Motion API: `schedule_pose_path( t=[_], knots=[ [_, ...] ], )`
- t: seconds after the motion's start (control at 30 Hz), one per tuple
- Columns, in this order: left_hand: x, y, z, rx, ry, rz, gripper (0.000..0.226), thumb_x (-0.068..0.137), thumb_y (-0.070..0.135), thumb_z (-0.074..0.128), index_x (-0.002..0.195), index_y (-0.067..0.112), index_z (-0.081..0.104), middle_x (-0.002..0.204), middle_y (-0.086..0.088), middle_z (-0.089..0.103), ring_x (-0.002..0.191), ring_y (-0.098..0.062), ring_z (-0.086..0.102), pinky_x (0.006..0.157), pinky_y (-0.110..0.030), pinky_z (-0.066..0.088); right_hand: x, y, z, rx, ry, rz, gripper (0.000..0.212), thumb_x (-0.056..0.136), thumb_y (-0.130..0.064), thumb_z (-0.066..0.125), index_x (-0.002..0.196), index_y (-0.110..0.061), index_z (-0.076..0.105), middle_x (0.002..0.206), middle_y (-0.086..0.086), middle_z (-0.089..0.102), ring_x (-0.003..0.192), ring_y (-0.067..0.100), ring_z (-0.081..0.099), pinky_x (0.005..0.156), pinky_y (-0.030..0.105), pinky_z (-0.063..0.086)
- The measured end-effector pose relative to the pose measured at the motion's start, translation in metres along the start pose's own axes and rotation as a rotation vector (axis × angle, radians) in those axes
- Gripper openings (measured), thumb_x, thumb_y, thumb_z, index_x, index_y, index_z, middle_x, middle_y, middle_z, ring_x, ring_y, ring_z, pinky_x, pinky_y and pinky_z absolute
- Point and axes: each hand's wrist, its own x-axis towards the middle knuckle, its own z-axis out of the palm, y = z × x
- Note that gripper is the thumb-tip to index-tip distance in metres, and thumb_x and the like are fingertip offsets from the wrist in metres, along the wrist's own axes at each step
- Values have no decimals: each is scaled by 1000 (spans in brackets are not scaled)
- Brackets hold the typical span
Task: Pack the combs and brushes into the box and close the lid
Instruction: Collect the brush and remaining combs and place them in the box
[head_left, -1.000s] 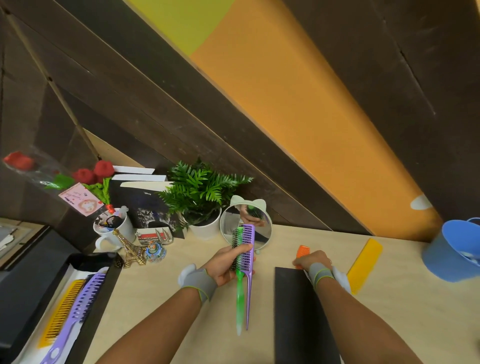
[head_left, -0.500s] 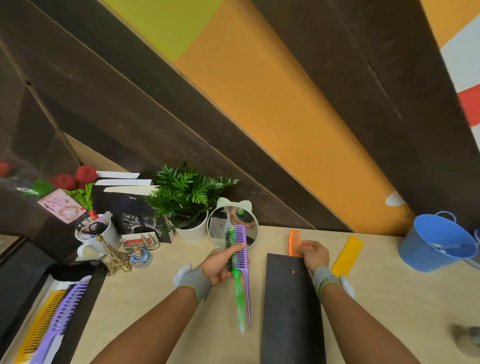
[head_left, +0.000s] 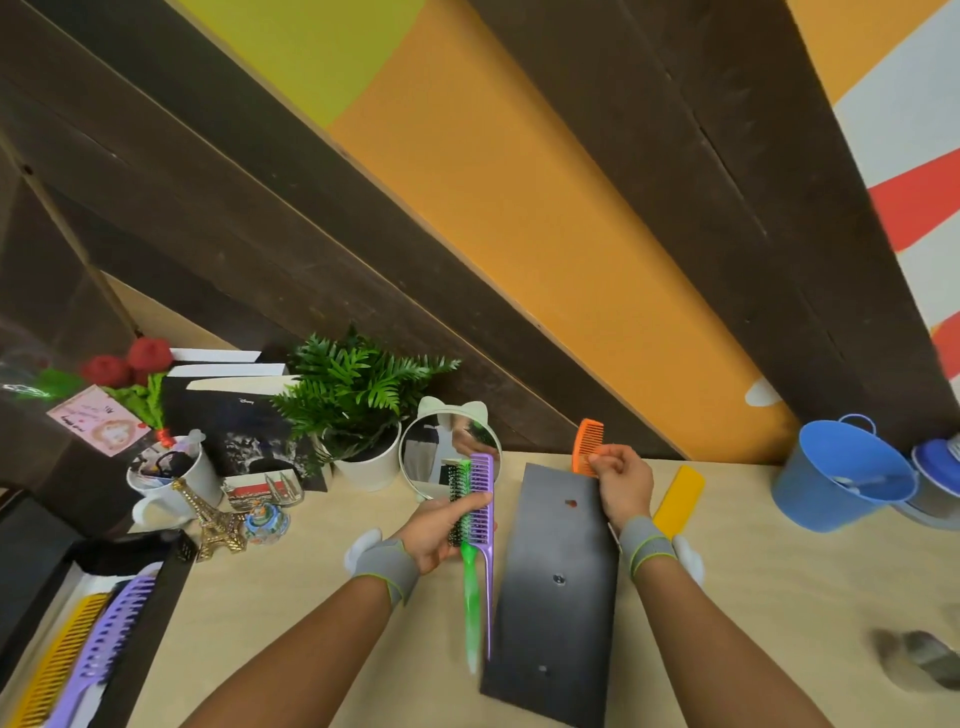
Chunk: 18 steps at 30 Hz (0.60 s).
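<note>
Item: gathering stage, packing partly done.

Left hand (head_left: 436, 525): closed round two pieces held together above the table (head_left: 291, 597), a green brush (head_left: 467, 519) and a purple tail comb (head_left: 482, 499), bristles and teeth upward, both handles pointing back toward the person.

Right hand (head_left: 621, 480): fingers pinched on an orange comb (head_left: 587, 452), lifted at the far end of the black lid (head_left: 558, 571), teeth facing right.

Black lid: lay flat on the table between the two forearms, apart from the box.

Box (head_left: 135, 597): stood open at the near left edge of the table, well apart from both hands. It held a yellow comb (head_left: 67, 649) and a purple wide-tooth comb (head_left: 111, 629) side by side.

Yellow flat comb (head_left: 678, 496): lay on the table just right of the right wrist, not picked up.

Bystanders: round mirror (head_left: 431, 457) and potted fern (head_left: 358, 395) behind the left hand; blue bucket (head_left: 831, 483) far right.

Judgement: the step in hand appeared to be collecting loose pieces. The next move would call for carrying the three held pieces left to the box and laying them lengthwise beside those inside. The yellow flat comb and the lid remained to follow.
</note>
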Motion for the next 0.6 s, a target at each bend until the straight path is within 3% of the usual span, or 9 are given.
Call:
schedule_pose_path(
  t=[0.13, 0.23, 0.3, 0.43, 0.53, 0.6],
  knots=[
    [0, 2, 1, -13, -20, -5, 11, 84, 21, 65, 92, 13, 66, 83, -6, 70, 78, -19, 68, 70, -31, 58, 5, -8, -3, 86, -42, 62, 17, 85, 4, 55, 79, -10, 60, 77, 9, 60, 67, 17, 54, 62, 21, 46],
    [0, -1, 6, -29, -85, -44, 12, 86, 20, 62, 96, 13, 64, 84, -7, 70, 76, -17, 70, 70, -30, 58, 8, -5, -4, 120, -58, 147, 32, 84, 10, 49, 67, -16, 60, 69, 5, 58, 61, 14, 51, 46, 11, 46],
    [0, -7, 12, -35, -141, -96, 15, 87, 21, 60, 99, 11, 64, 82, -6, 73, 75, -15, 72, 73, -29, 58, 7, -3, -1, 97, -28, 179, 29, 83, 9, 48, 71, -13, 63, 65, 5, 57, 57, 14, 48, 37, 9, 40],
    [-1, -19, 25, -3, -220, -197, 18, 88, 22, 58, 96, 8, 65, 81, -6, 75, 73, -12, 73, 73, -24, 58, 1, 8, 8, 4, -58, 259, 32, 81, 7, 50, 104, -11, 65, 82, 14, 60, 61, 18, 50, 52, 25, 40],
    [-1, -19, 30, -5, -206, -200, 19, 88, 22, 59, 99, 7, 64, 88, -9, 71, 72, -12, 72, 72, -24, 58, 0, 21, 10, -3, -116, 319, 31, 82, 10, 50, 108, 0, 64, 70, 11, 57, 59, 19, 48, 54, 23, 39],
    [-1, -16, 28, -3, -176, -180, 22, 88, 22, 59, 104, 7, 62, 92, -10, 68, 77, -14, 71, 71, -24, 57, -2, 28, 10, -80, -124, 309, 31, 84, 6, 48, 112, 5, 63, 81, 15, 58, 72, 25, 51, 65, 27, 42]
  ],
)
